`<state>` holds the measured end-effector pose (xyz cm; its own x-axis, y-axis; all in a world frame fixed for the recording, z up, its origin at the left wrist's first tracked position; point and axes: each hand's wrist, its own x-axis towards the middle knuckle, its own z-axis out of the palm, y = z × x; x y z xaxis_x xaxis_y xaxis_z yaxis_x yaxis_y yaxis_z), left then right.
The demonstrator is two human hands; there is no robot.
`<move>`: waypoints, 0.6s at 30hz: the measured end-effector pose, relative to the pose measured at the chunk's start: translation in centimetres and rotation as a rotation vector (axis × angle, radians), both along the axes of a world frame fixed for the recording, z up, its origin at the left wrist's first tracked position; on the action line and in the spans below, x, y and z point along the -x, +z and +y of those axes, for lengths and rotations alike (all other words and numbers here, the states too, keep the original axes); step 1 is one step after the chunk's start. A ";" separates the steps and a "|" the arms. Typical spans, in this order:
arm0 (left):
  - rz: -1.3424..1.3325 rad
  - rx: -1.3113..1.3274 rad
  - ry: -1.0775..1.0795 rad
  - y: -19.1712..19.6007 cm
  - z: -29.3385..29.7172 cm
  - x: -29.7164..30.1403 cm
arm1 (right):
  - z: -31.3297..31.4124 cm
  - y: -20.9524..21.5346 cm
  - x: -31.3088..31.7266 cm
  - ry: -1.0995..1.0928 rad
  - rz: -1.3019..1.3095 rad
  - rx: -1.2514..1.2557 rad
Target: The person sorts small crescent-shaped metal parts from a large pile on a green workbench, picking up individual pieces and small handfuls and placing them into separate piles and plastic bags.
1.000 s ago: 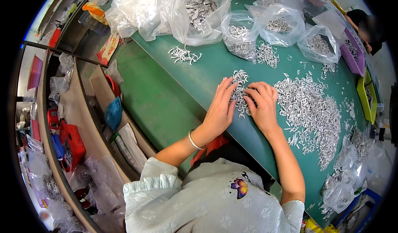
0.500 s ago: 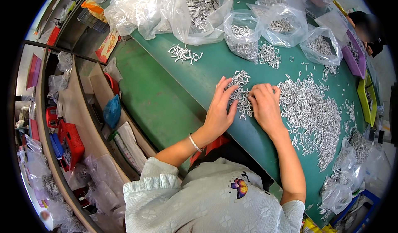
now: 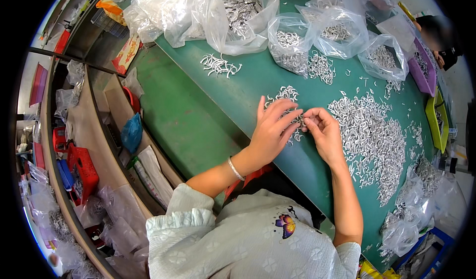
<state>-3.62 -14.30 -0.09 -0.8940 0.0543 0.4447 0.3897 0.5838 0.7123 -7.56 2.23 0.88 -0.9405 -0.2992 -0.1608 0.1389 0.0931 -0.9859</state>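
Observation:
My left hand (image 3: 273, 129) lies palm down over a small pile of silvery curved metal pieces (image 3: 286, 93), fingers apart, hiding part of the pile. Close to its fingertips is my right hand (image 3: 325, 136), thumb and forefinger pinched together at the pile's right side. What the pinch holds is too small to make out. To the right spreads a much larger heap of similar curved metal pieces (image 3: 374, 140) on the green table (image 3: 238, 93). A few more of the small pieces show just below the left hand's fingers.
Clear plastic bags (image 3: 289, 56) filled with metal parts line the table's far side. A small group of thin curved pieces (image 3: 219, 65) lies at the far left. Purple (image 3: 424, 73) and yellow-green trays (image 3: 437, 123) stand along the right edge. Shelving with red baskets (image 3: 82, 170) is at left.
My left hand has moved right and turned further over the small pile. My right hand has gone from resting on the pieces with bent fingers to a thumb-and-forefinger pinch.

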 end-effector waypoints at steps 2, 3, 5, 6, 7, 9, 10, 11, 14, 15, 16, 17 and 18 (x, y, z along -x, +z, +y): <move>0.019 0.034 -0.029 -0.2 0.1 0.7 | 0.0 0.5 0.0 0.021 -0.059 0.079; 0.026 0.028 -0.028 -0.3 0.1 0.9 | 0.2 0.7 0.0 0.034 -0.076 0.073; 0.040 0.016 -0.025 -0.4 0.0 1.2 | 0.5 0.8 0.1 0.043 -0.105 0.095; 0.015 -0.016 -0.024 -0.3 0.0 1.2 | 0.6 0.6 0.2 0.041 -0.117 0.125; -0.010 -0.048 -0.023 -0.1 0.0 1.2 | 0.7 0.5 0.3 0.038 -0.130 0.156; -0.050 -0.093 -0.021 0.2 -0.1 1.3 | 0.7 0.6 0.3 0.030 -0.157 0.213; -0.064 -0.106 -0.019 0.3 -0.1 1.2 | 0.8 0.6 0.3 0.025 -0.169 0.241; -0.078 -0.119 -0.017 0.4 -0.2 1.2 | 0.8 0.5 0.3 0.022 -0.177 0.240; -0.228 -0.298 -0.074 0.4 -0.5 1.4 | 1.0 0.2 0.3 0.009 -0.213 0.260; -0.243 -0.339 -0.078 0.6 -0.6 1.4 | 1.1 0.1 0.3 -0.001 -0.236 0.279; -0.258 -0.381 -0.082 0.8 -0.6 1.4 | 1.1 0.0 0.3 -0.011 -0.258 0.297; -0.273 -0.422 -0.087 1.1 -0.6 1.4 | 1.1 0.1 0.2 -0.020 -0.215 0.222; -0.280 -0.434 -0.080 1.3 -0.6 1.5 | 0.9 0.2 0.1 -0.028 -0.167 0.147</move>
